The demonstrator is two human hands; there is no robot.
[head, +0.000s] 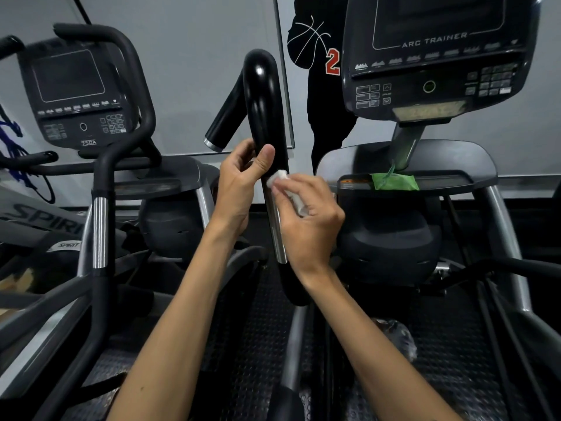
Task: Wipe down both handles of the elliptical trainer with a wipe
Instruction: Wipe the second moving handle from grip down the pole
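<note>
Handle in work: the left moving handle (263,95) of the Arc Trainer, a glossy black curved tube that runs down into a chromed sleeve (277,229), standing between the two hands in the middle of the view
Left hand: the left hand (239,180) grips the black tube just above the chrome, thumb laid flat on the front and fingers (247,148) curled round behind, steadying it
Right hand: the right hand (306,214) pinches a wipe (277,177) and presses it on the tube right where black meets chrome, just below the left thumb
Wipe: small, white, bunched, most of it hidden inside the fingers; it looks limp and light, probably damp, so it should mould round the tube if wrapped instead of dabbed
How the handle handles: rigid and smooth, likely slick once wet; it probably swings on its pivot, so the steadying grip matters
Where to hold: high on the black grip while wiping below, then swap
Wipe packet: a green pack (394,181) lies on the console shelf (473,177), at its left end
Other handle: not clearly in view; judged not yet reachable from this stance
</note>
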